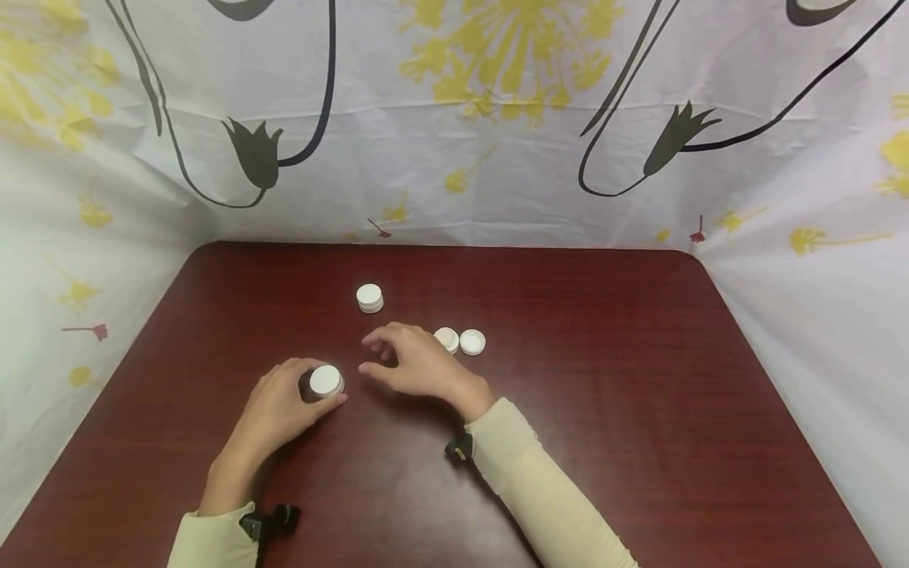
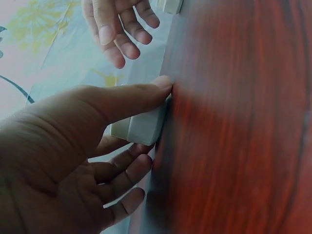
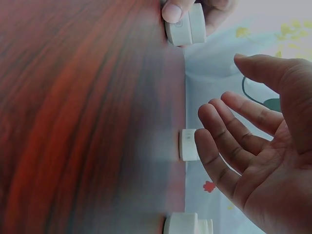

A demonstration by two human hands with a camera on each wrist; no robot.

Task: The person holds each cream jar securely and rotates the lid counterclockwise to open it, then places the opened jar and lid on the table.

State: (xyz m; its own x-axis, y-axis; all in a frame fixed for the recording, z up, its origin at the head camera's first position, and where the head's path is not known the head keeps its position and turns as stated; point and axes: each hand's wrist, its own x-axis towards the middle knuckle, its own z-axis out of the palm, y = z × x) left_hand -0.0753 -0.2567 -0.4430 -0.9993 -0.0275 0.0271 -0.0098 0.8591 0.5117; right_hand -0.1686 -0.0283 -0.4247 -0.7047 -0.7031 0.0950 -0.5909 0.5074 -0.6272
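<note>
On the table, my left hand (image 1: 280,406) grips a small white lidded jar (image 1: 327,381) between thumb and fingers. The left wrist view shows the same jar (image 2: 145,126) standing on the wood, partly hidden behind the thumb. To its right my right hand (image 1: 415,361) hovers with relaxed, slightly bent fingers and nothing between them. In the right wrist view that hand (image 3: 258,146) has its palm turned toward the held jar (image 3: 183,28). Beside its wrist stands an uncapped white jar (image 1: 446,339), with a round white lid (image 1: 472,341) lying inside-up next to it.
Another closed white jar (image 1: 370,298) stands farther back on the dark red wooden table (image 1: 604,355). A white patterned cloth (image 1: 454,173) hangs behind the table and along both sides. Each sleeve cuff carries a black strap (image 1: 270,522).
</note>
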